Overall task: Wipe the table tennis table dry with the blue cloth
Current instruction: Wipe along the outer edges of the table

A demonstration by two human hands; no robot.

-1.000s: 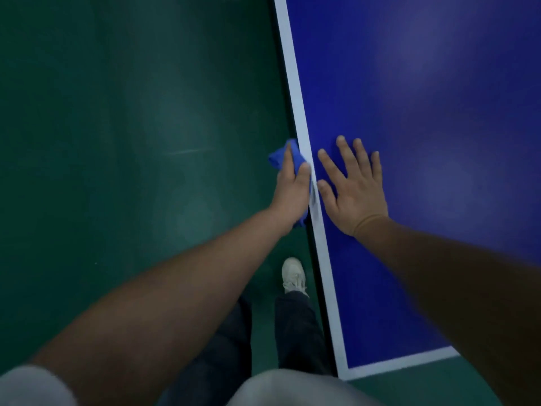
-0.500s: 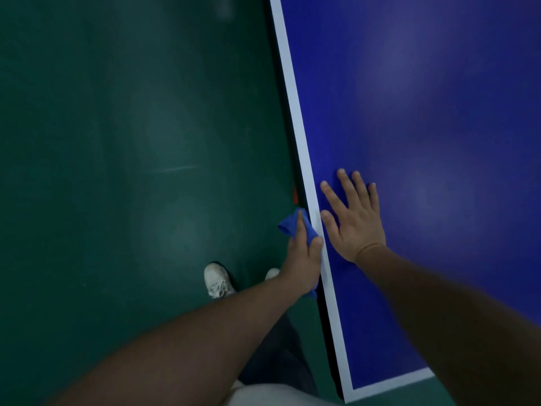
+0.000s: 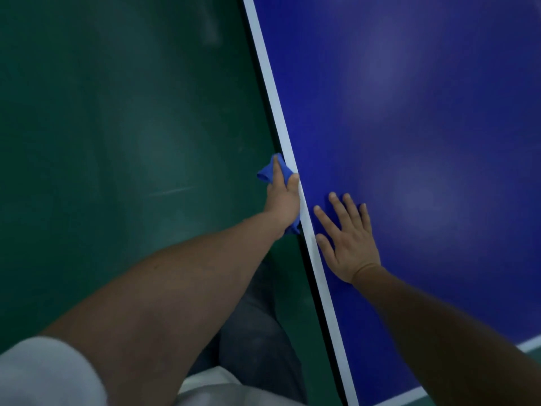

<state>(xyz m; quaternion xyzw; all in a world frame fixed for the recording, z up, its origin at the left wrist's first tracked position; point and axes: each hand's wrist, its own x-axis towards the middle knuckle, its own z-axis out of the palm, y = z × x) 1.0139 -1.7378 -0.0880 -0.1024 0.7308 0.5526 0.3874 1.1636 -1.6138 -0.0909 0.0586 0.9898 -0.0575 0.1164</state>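
Observation:
The table tennis table (image 3: 409, 142) fills the right half of the head view, dark blue with a white line along its left side edge. My left hand (image 3: 282, 202) grips the blue cloth (image 3: 268, 171) and presses it against that side edge, thumb on the white line, fingers wrapped below. Bits of cloth stick out beyond my fingertips and under my wrist. My right hand (image 3: 348, 238) lies flat on the blue top just right of the white line, fingers spread and straight, holding nothing.
Green floor (image 3: 117, 142) spreads to the left of the table. My dark trousers (image 3: 257, 332) stand close to the table's side. The table's near corner (image 3: 354, 402) shows at the bottom, with its white end line running right.
My left hand has slid the cloth forward along the side edge, away from my body. My right hand stays flat on the top, now behind the left hand. My shoes are out of view.

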